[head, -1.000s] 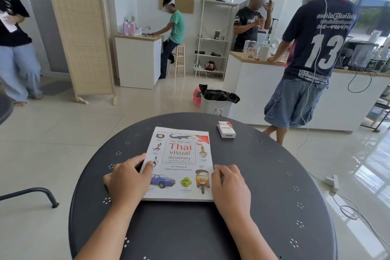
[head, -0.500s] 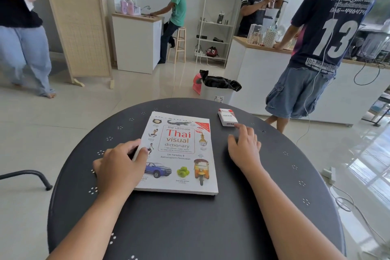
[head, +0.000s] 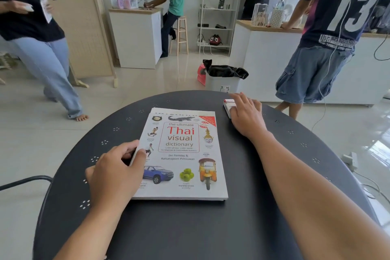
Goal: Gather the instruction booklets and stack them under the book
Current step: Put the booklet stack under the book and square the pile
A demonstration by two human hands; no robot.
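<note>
Book on the round bench, one hand at its edge, the other on a small box.

The book, a Thai visual dictionary, lies flat and face up in the middle of the dark round bench; paper edges show beneath its far end. The left hand rests at the book's left edge, thumb on the cover, fingers curled at the spine. The right hand lies palm down at the far right, fingers loosely spread over a small red-and-white box; whether it grips the box I cannot tell.
</note>
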